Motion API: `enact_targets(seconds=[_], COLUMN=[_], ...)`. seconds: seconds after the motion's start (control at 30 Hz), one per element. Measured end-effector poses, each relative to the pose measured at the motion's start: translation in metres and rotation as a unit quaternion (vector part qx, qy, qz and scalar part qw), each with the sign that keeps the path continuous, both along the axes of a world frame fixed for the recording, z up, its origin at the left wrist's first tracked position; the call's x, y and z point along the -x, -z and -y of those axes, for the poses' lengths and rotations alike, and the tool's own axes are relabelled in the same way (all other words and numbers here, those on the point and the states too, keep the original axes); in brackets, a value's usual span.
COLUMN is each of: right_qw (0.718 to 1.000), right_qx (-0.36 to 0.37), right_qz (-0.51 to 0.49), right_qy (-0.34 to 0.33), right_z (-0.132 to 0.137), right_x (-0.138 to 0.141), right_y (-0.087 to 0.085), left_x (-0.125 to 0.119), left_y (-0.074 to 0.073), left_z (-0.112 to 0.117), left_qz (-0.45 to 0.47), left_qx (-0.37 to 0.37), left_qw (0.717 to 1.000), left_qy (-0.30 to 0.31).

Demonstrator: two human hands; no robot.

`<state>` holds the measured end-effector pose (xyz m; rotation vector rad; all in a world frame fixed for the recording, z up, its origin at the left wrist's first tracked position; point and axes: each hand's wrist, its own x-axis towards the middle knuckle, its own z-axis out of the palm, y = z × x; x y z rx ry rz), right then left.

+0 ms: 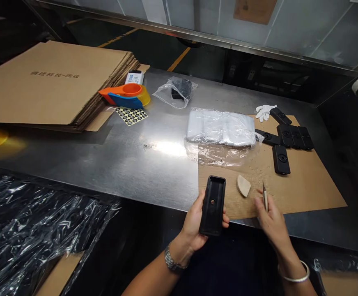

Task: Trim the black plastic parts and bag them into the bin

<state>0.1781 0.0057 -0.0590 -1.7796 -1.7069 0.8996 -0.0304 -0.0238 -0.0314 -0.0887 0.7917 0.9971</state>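
matte black plastic tray [212,205] in left hand [194,224]

A stainless steel workbench [129,164] is seen laid with a stack of flattened cartons [52,82], a tape dispenser [126,95], a sticker sheet [131,115], a small bagged black part [179,90] and a brown cardboard sheet [308,185].

Cardboard stack [52,82], tape dispenser [126,95], white glove [264,112]
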Motion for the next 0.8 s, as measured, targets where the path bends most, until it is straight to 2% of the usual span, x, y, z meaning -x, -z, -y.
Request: enact_targets(seconds=[0.07,0.13,0.2,0.33,0.47,0.57,0.67,0.73,0.8], right_qw=[0.986,0.953,0.919,0.896,0.856,0.845,0.868,0.897,0.911], right_qx=[-0.04,-0.059,-0.071,-0.08,-0.127,-0.156,-0.197,-0.246,-0.28], right_qz=[0.157,0.296,0.387,0.436,0.501,0.512,0.456,0.366,0.273], right_qy=[0.035,0.034,0.024,0.033,0.02,0.018,0.011,-0.042,-0.131], right_z=[-0.016,-0.028,-0.036,-0.045,-0.05,-0.053,-0.054,-0.056,-0.062], right_x=[-0.02,-0.034,-0.041,-0.04,-0.038,-0.035,-0.026,-0.013,0.006], right_y=[0.008,0.013,0.016,0.018,0.02,0.019,0.01,0.0,-0.01], left_x=[-0.002,-0.003,-0.005,-0.006,-0.007,-0.01,-0.014,-0.018,-0.022], left_y=[0.0,0.0,0.0,0.001,0.002,0.005,0.012,0.019,0.026], left_z=[-0.003,-0.006,-0.008,-0.013,-0.018,-0.02,-0.022,-0.025,-0.029], left_qz=[0.002,0.002,0.005,0.012,0.0,-0.037,-0.127,-0.205,-0.284], left_qx=[-0.002,0.0,0.008,0.029,0.04,0.043,0.008,-0.05,-0.108], left_qw=[1.0,1.0,1.0,0.999,0.999,0.998,0.991,0.975,0.948], left_qy=[-0.006,-0.011,-0.012,-0.017,-0.015,-0.022,-0.047,-0.071,-0.093])
